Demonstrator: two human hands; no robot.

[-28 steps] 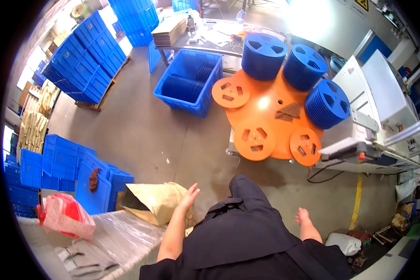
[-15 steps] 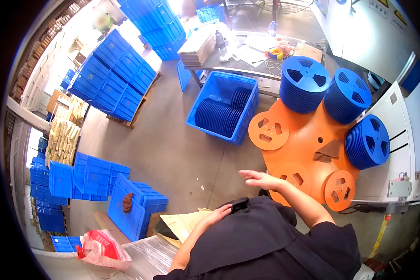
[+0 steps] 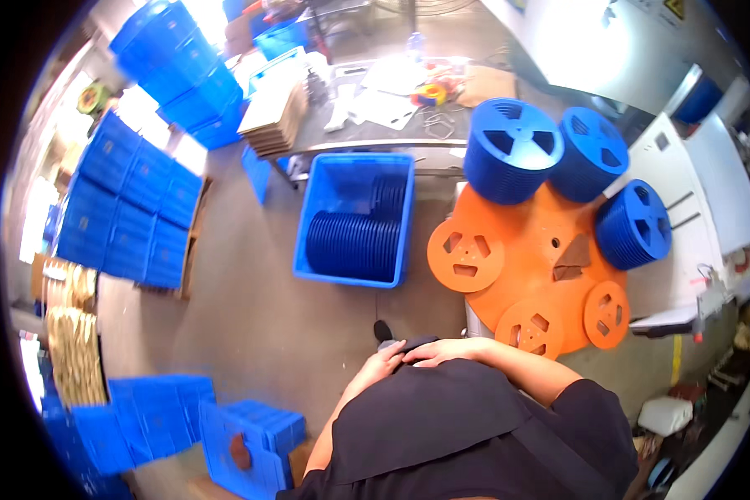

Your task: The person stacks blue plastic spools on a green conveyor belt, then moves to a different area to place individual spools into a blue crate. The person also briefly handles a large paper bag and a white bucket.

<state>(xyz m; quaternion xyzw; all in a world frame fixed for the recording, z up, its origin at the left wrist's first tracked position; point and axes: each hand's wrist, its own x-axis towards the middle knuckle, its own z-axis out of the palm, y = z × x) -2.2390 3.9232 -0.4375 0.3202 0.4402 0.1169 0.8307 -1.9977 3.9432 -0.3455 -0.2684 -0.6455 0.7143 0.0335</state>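
My left hand lies at the front of my dark top, its fingers stretched against the cloth. Close beside it rests my right hand, also with fingers laid out on the cloth, pointing toward the left one. The fingertips nearly meet at a raised dark fold. I make out no object in either hand. Ahead on the floor stands an open blue bin holding rows of dark blue discs. To the right is an orange table bearing stacks of blue reels and several flat orange reel discs.
A worktable with cardboard sheets, papers and a tape roll stands beyond the bin. Stacked blue crates sit on a pallet at left, with more crates at lower left. A white machine panel borders the right.
My right hand has come down from above the floor to the front of my top, beside my left hand. The view has turned left and shifted forward, and a dark shoe now shows.
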